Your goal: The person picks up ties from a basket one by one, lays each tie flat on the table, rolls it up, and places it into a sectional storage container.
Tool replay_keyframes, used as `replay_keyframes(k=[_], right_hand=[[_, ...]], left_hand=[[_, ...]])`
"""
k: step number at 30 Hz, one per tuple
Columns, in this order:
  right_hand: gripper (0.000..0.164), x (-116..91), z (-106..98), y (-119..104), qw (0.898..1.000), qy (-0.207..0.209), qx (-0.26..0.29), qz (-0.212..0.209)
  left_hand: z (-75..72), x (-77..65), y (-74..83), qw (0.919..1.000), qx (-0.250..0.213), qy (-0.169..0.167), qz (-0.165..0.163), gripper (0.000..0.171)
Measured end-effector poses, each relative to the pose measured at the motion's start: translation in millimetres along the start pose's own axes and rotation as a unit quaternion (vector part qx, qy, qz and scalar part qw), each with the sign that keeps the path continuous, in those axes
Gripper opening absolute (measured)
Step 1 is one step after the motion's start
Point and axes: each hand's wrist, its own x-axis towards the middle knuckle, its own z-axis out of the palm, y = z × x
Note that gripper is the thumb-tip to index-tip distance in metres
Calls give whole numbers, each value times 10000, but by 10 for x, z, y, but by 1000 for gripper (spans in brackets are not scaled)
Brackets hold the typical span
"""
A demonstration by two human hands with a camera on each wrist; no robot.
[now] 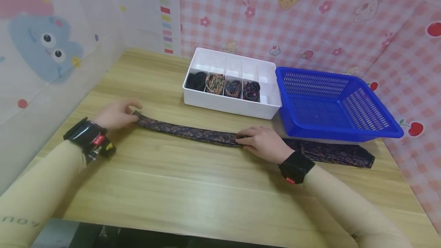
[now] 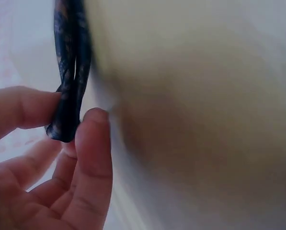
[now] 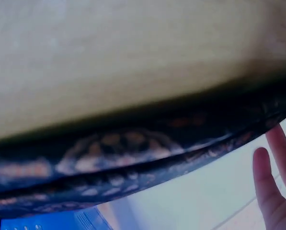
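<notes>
A dark patterned necktie (image 1: 186,130), folded double lengthwise, stretches across the wooden table. At its left end, my left hand (image 1: 117,115) pinches the fold between thumb and finger. The left wrist view shows that folded end (image 2: 66,115) close up, two layers meeting at the fingertips. My right hand (image 1: 265,143) rests over the middle of the necktie, fingers extended across it. In the right wrist view some of its straight fingers (image 3: 265,175) show beside the far edge of the cloth. The wide pointed end (image 1: 355,156) lies to the right, in front of the blue basket.
Behind the necktie stands a white divided box (image 1: 231,106), with several rolled ties (image 1: 215,84) in its front compartments. A blue plastic basket (image 1: 339,131) sits right beside the box. Patterned cloth walls (image 1: 241,22) border the wooden table (image 1: 193,186) at the back and sides.
</notes>
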Motion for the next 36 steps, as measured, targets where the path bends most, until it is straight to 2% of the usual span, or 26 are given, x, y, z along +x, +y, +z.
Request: replay_keyframes(k=[2, 4, 6, 9, 12, 14, 18, 20, 23, 28, 30, 33, 36], right_hand=[[30, 19, -18, -20, 9999, -43, 109, 54], [30, 98, -35, -53, 9993, -103, 320, 152], [33, 255, -59, -113, 9976, -200, 619, 239], [42, 609, -67, -238, 9939, -483, 971, 214], [52, 982, -15, -393, 9901, -868, 1103, 75], [58, 1185, 55, -493, 9886, -1083, 1041, -27], [65, 1440, 142, -658, 9880, -1356, 734, -133], [65, 1492, 149, -688, 9876, -1403, 689, -141], [59, 1495, 136, -669, 9864, -1340, 952, -62], [34, 1406, 72, -610, 9837, -830, 1589, 150], [31, 1374, 51, -609, 9832, -621, 1703, 206], [43, 1348, 42, -628, 9842, -645, 1621, 291], [60, 1352, 49, -652, 9851, -930, 1421, 254]], left_hand=[[14, 3, 0, 9999, 146, -58, -31, 43], [14, 8, 17, 9999, 88, -104, -86, 44], [-3, 12, 47, 9998, -96, -98, -151, 46], [-33, 45, 102, 9992, -365, -36, -169, 50], [-8, 100, 210, 9977, -672, 81, 65, 51], [41, 141, 296, 9958, -834, 147, 343, 50], [152, 174, 461, 9916, -1112, 12, 664, 52], [205, 193, 502, 9916, -1061, -148, 730, 54], [293, 221, 526, 9901, -982, -441, 904, 53], [414, 214, 531, 9889, -629, -626, 1193, 41], [434, 201, 532, 9886, -414, -647, 1295, 36], [440, 189, 536, 9850, -138, -714, 1563, 29], [435, 195, 529, 9784, 78, -804, 1902, 23]])
